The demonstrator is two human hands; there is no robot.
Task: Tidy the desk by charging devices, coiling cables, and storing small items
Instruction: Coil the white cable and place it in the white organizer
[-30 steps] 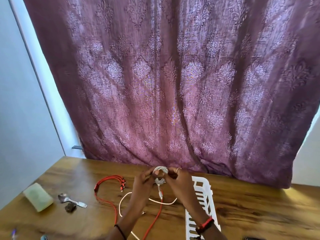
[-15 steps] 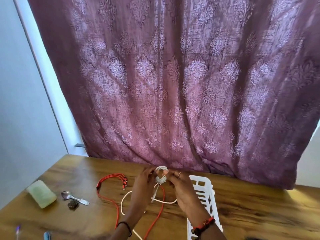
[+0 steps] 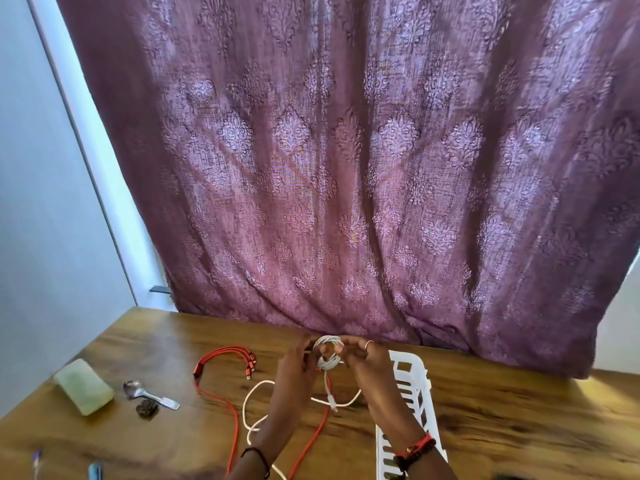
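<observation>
1. Holding one coil point(image 3: 327, 355) above the desk point(image 3: 519, 427), both hands meet just in front of the curtain point(image 3: 346, 168). I see the left hand point(image 3: 294, 367) pinching its left side and the right hand point(image 3: 367, 365) pinching its right, fingers curled round the loops.
2. One tail hangs from the coil and ends in one plug close over the desk.
3. I count two more cables on the desk below the hands: one red cable point(image 3: 221, 358), branching into several plugs, and one white cable point(image 3: 252, 396) in loose loops.
4. One white basket point(image 3: 412, 386) lies beside and partly under the right forearm.
5. Left of the cables I count one spoon point(image 3: 145, 394), one dark lump point(image 3: 147, 408) just beside its handle, one pale green block point(image 3: 85, 386), and two pens point(image 3: 95, 471) at the near edge.
</observation>
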